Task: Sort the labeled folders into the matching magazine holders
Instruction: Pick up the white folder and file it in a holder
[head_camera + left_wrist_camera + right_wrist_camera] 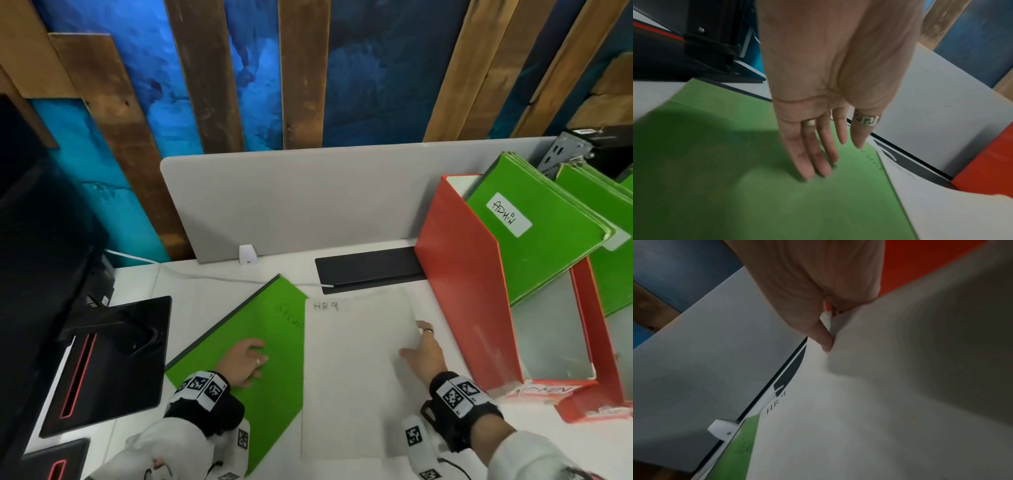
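Note:
A green folder [260, 325] [735, 178] lies slanted on the white desk, with faint writing near its top right corner. My left hand [246, 356] [818, 154] rests on it, fingers straight and touching the cover. A white folder marked "HR 9" [352, 377] [859, 402] overlaps the green one's right side. My right hand [419, 346] [826, 331] pinches the white folder's right edge, thumb on top and the other fingers hidden beneath. A red magazine holder [462, 274] labelled ADMIN stands on the right and holds a green folder labelled ADMIN [534, 246].
A second red holder [589, 404] with more green folders stands further right. A black monitor and its stand base [113, 359] fill the left side. A grey divider panel [308, 198] closes off the back, with a black flap [366, 267] and a white cable [205, 277] before it.

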### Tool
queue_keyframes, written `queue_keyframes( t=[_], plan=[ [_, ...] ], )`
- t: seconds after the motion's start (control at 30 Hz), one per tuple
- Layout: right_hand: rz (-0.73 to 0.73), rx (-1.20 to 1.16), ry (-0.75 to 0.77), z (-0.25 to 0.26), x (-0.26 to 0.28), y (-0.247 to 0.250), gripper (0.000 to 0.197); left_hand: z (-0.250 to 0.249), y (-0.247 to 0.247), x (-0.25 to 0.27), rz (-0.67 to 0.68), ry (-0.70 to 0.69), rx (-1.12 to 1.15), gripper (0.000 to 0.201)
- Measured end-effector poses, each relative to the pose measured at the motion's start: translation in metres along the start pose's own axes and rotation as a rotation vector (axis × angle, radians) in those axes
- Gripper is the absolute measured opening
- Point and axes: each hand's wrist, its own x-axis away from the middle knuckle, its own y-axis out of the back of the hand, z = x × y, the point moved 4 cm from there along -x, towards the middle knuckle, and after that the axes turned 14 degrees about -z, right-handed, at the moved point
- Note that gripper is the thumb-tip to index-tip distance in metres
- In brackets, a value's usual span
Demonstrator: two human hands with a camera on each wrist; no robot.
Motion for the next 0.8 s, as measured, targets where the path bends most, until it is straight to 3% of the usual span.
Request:
queue_keyframes(
  t=[0.13, 0.27, 0.4, 0.57, 0.73, 0.8],
  plan=[
    [-0.05, 0.007, -0.023, -0.016, -0.01, 0.019, 0.074, 0.003, 0.016, -0.02, -0.157, -0.024, -0.008, 0.031],
    [-0.055, -0.021, -0.068, -0.029, -0.014, 0.025, 0.074, 0.001, 0.024, -0.037, -0.25, -0.068, -0.035, 0.03],
    [-0.037, -0.041, -0.109, -0.039, -0.015, 0.024, 0.072, -0.002, 0.044, -0.049, -0.461, -0.101, -0.112, 0.053],
    [0.021, -0.071, -0.153, -0.05, -0.008, 0.028, 0.067, 0.017, 0.051, -0.066, -0.373, -0.007, -0.405, 0.108],
    [0.178, -0.16, -0.221, -0.046, 0.001, 0.034, 0.046, 0.029, 0.043, -0.081, -0.281, 0.007, -0.602, 0.11],
    [0.257, -0.168, -0.219, -0.041, 0.004, 0.036, 0.043, 0.027, 0.035, -0.08, -0.25, -0.005, -0.586, 0.1]
  ],
)
